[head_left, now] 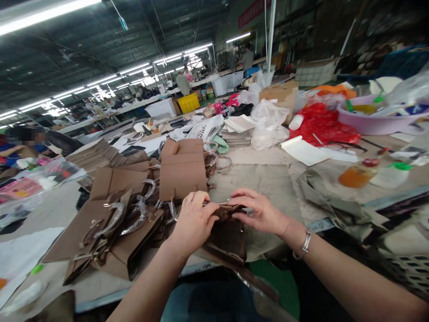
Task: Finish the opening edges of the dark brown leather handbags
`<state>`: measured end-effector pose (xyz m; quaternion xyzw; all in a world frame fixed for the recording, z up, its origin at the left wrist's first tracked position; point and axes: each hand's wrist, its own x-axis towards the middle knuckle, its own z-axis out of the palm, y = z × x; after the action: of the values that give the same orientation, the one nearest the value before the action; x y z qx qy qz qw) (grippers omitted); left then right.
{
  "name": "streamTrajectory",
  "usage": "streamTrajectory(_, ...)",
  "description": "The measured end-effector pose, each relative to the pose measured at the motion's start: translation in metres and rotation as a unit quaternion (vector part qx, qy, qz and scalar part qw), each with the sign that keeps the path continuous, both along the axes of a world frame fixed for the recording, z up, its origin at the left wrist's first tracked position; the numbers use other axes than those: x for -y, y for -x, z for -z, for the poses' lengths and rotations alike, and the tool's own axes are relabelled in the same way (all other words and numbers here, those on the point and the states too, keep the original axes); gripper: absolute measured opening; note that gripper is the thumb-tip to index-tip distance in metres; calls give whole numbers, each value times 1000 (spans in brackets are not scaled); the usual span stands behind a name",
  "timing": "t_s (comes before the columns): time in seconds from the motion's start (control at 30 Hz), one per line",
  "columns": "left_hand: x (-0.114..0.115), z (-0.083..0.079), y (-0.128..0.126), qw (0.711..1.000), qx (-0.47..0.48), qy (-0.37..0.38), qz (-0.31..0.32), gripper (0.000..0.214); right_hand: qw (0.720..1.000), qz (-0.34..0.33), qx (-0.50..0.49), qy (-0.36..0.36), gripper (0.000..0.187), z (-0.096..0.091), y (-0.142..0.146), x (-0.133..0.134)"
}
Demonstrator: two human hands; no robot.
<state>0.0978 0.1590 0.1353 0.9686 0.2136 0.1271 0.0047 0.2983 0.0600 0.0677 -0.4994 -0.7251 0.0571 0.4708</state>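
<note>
Both the left hand (193,220) and right hand (258,210) pinch the top edge of a dark brown bag piece (228,237), just right of the stacked brown handbags (117,223).

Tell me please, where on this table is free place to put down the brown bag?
The grey cloth beyond both hands is bare, bordered by the upright brown bag and the crumpled cloth. Left of the left hand, the piled bags crowd it. The far end with the red plastic is cluttered.
</note>
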Motion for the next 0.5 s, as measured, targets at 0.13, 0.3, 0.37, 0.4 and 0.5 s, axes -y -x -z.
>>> streamTrajectory(0.13,-2,3,-6,1000,-6,-5,-13,17,998,36,57,-20,28,1,5,-1)
streamTrajectory(0.3,-1,2,-9,999,-27,-19,-28,17,993,70,85,-33,28,2,7,-3)
streamTrajectory(0.37,0,1,-8,999,-35,-22,-26,16,992,80,91,-35,27,2,8,-3)
streamTrajectory(0.4,1,1,-8,999,-34,-21,-26,16,991,83,93,-38,26,2,9,-3)
streamTrajectory(0.5,1,0,-5,999,-24,-14,-20,19,990,85,104,-45,26,0,11,-3)
